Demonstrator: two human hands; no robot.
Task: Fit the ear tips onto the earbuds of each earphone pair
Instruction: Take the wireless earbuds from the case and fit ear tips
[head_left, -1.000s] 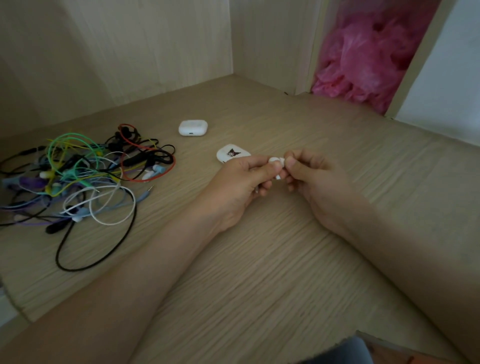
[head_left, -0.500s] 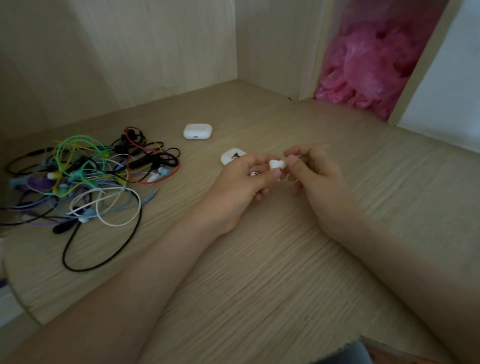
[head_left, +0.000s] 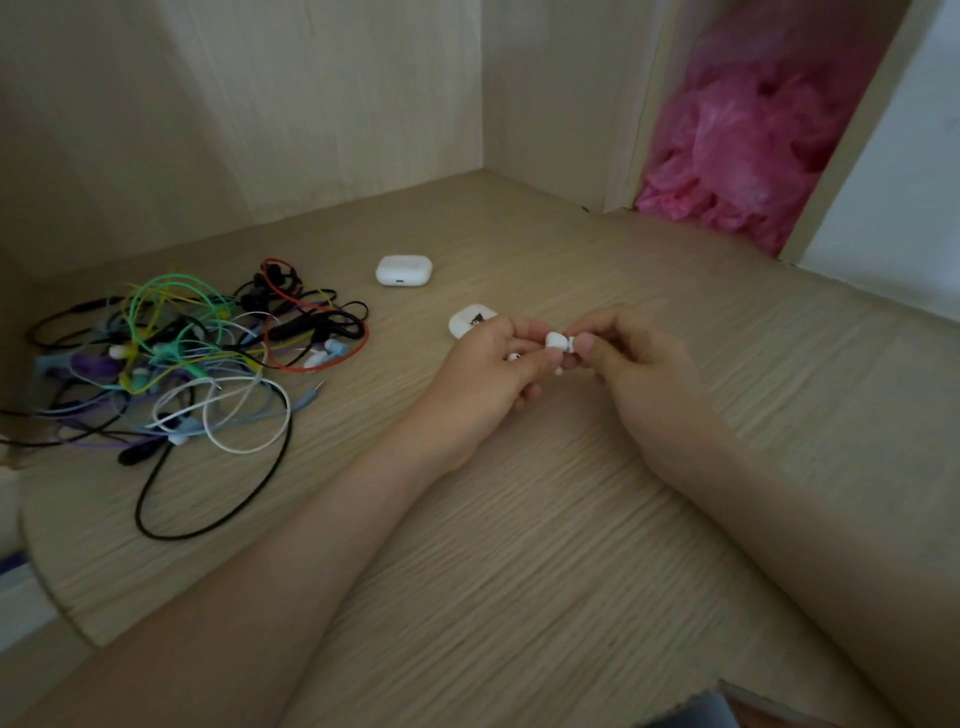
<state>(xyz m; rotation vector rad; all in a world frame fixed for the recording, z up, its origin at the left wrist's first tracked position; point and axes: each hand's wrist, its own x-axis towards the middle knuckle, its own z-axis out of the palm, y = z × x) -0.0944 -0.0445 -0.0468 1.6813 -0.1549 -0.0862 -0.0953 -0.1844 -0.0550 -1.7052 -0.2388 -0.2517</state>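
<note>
My left hand (head_left: 493, 371) pinches a small white earbud (head_left: 557, 343) between thumb and fingers, just above the wooden surface. A second white earbud (head_left: 514, 357) peeks out from under its fingers. My right hand (head_left: 636, 364) meets it from the right, thumb and forefinger pinching a white ear tip (head_left: 571, 343) against the earbud's nozzle. Whether the tip is seated I cannot tell. A tangle of wired earphones (head_left: 197, 364) in green, yellow, red, black, white and purple lies at the left.
A white charging case (head_left: 404, 269) lies behind the hands. A second white case with a dark cartoon print (head_left: 467, 319) lies partly hidden by my left hand. A pink plastic bag (head_left: 743, 150) fills the gap at the back right. Wooden walls close the back and left.
Both hands have stayed joined around the earbud, with small finger shifts. The view has moved slightly, so everything sits a little lower in frame.
</note>
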